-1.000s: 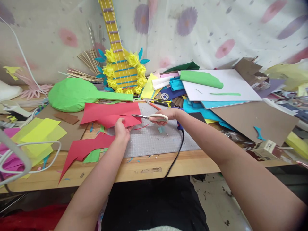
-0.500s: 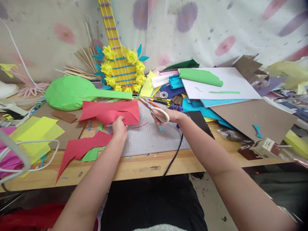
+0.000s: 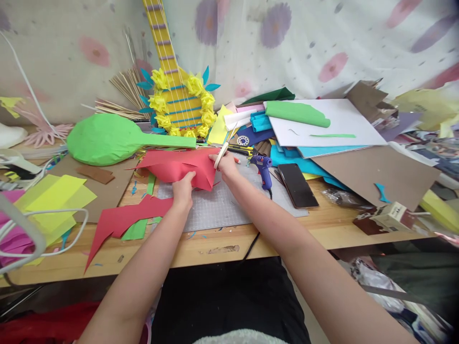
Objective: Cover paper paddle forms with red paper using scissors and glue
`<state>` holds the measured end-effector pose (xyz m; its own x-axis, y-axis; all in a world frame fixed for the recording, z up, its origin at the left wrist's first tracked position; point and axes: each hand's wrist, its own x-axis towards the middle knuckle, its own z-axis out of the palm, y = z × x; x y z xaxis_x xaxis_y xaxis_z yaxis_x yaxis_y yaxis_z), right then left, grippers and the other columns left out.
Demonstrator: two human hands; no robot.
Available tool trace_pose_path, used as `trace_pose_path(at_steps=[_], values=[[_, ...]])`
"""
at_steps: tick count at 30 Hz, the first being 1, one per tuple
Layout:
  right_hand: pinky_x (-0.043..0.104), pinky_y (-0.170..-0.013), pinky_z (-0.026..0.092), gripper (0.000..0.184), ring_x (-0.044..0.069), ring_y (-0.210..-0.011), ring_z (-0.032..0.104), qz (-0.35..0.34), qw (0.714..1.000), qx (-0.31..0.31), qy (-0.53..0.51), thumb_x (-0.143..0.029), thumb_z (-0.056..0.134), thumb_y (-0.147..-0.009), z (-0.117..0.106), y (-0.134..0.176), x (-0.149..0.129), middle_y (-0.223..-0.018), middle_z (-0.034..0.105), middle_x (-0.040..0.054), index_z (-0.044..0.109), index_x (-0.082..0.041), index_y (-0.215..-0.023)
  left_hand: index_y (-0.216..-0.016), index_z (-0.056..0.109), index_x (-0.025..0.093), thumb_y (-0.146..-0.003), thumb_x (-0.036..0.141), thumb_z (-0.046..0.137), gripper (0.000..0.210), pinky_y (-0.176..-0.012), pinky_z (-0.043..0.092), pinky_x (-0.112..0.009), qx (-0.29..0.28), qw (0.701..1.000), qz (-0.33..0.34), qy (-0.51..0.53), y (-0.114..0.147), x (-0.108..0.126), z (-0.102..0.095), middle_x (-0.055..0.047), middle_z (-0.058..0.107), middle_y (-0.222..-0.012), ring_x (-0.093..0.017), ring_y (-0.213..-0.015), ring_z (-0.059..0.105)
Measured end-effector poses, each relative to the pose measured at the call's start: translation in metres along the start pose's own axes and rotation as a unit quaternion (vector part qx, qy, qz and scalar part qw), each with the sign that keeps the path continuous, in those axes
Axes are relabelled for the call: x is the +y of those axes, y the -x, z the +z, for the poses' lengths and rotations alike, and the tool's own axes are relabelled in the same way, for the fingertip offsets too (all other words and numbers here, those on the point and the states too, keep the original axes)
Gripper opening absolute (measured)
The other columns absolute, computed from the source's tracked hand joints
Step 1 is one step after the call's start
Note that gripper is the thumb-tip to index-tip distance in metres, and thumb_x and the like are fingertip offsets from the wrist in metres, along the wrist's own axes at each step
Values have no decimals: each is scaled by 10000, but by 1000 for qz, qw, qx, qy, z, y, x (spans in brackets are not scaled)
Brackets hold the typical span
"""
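Note:
My left hand (image 3: 183, 189) grips the lower edge of a sheet of red paper (image 3: 175, 165), thumb on top. The sheet has a slit and bulges upward over the grey cutting mat (image 3: 208, 215). My right hand (image 3: 226, 165) is closed round white-handled scissors (image 3: 221, 155), whose blades point up and away. Its fingertips touch the sheet's right edge. A second red paper piece (image 3: 122, 220) with a cut, pointed outline lies left of my left forearm. Just behind the sheet rests a green paper-covered, round-bodied shape with a long neck (image 3: 107, 138).
A purple glue gun (image 3: 263, 169) and a phone (image 3: 297, 184) lie right of my right hand. A yellow paper guitar (image 3: 182, 107) stands at the back. White board (image 3: 322, 129) and brown cardboard (image 3: 380, 172) lie right; yellow sheets (image 3: 53, 198) lie left. A drink carton (image 3: 392, 217) sits near the front edge.
My right hand has moved left with the scissors to the red sheet's right edge, and the blades have swung upright. The sheet has shifted slightly right and bulges more. The glue gun and phone are uncovered.

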<state>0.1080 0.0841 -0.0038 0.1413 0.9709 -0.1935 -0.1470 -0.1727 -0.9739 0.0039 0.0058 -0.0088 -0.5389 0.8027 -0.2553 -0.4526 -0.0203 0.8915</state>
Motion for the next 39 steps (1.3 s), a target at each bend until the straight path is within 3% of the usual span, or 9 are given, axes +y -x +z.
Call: trace_pose_path(at_steps=[9, 16, 21, 25, 28, 32, 34, 36, 39], values=[[299, -639, 508, 295, 184, -716, 615, -66, 996, 54, 34, -234, 639, -693, -13, -14, 10, -769, 598, 7, 456, -207, -923, -910, 650, 173, -573, 95, 771, 366, -658, 589, -328, -38, 997, -33, -51, 3, 0, 2, -81, 692, -1005, -206, -851, 674], [378, -747, 519, 351, 231, -854, 632, -93, 969, 10, 230, -261, 615, -697, -43, -13, 14, -941, 655, 64, 519, -201, -1029, -737, 679, 177, -649, 195, 716, 98, -540, 572, -307, -210, 953, -85, -199, -20, 83, -46, -62, 695, -704, -224, -708, 684], [390, -793, 499, 295, 254, -874, 626, -80, 916, -36, 392, -203, 644, -656, -60, 9, 13, -929, 666, 69, 543, -197, -934, -708, 640, 301, -725, 236, 677, 77, -872, 560, -233, -59, 993, 74, -77, -61, 147, -77, 76, 732, -944, -146, -1211, 559], [386, -781, 479, 260, 274, -857, 616, -106, 891, -43, 440, -191, 670, -647, -66, 16, 12, -865, 653, 77, 516, -206, -856, -691, 596, 329, -769, 205, 603, 146, -931, 516, -198, -12, 993, 111, -28, -107, 171, -88, 162, 711, -1021, -68, -1297, 462], [377, -751, 467, 235, 266, -798, 603, -131, 905, -50, 402, -155, 663, -632, -68, 14, 13, -778, 623, 59, 499, -218, -789, -699, 573, 316, -794, 322, 590, 97, -874, 546, -246, 20, 994, 100, -35, -133, 172, -91, 89, 714, -921, -95, -1224, 531], [329, -673, 457, 265, 194, -680, 557, -138, 936, -82, 313, -127, 609, -595, -71, 11, 15, -743, 583, 8, 531, -215, -832, -780, 597, 209, -807, 665, 471, 474, -786, 535, -316, -101, 988, -55, -99, -128, 150, -71, -80, 664, -878, -191, -1046, 624], [303, -627, 444, 341, 158, -629, 527, -142, 950, -106, 258, -146, 588, -589, -73, 12, 15, -768, 577, -6, 545, -206, -922, -836, 590, 157, -857, 543, 483, 401, -785, 526, -329, -145, 979, -96, -105, -109, 133, -50, -123, 652, -959, -198, -1019, 628], [280, -593, 425, 405, 133, -602, 502, -148, 960, -124, 202, -170, 586, -581, -75, 13, 14, -784, 570, -16, 535, -199, -982, -856, 571, 141, -870, 329, 536, 192, -853, 498, -338, -152, 978, -54, -135, -86, 115, -25, -124, 643, -978, -194, -1008, 627], [258, -564, 393, 354, 111, -585, 467, -148, 969, -134, 147, -212, 609, -575, -76, 14, 13, -746, 537, -37, 504, -197, -913, -894, 590, 130, -676, 106, 719, 255, -970, 434, -377, -141, 939, 168, -264, -58, 90, 6, -94, 642, -1017, -205, -1028, 598]])
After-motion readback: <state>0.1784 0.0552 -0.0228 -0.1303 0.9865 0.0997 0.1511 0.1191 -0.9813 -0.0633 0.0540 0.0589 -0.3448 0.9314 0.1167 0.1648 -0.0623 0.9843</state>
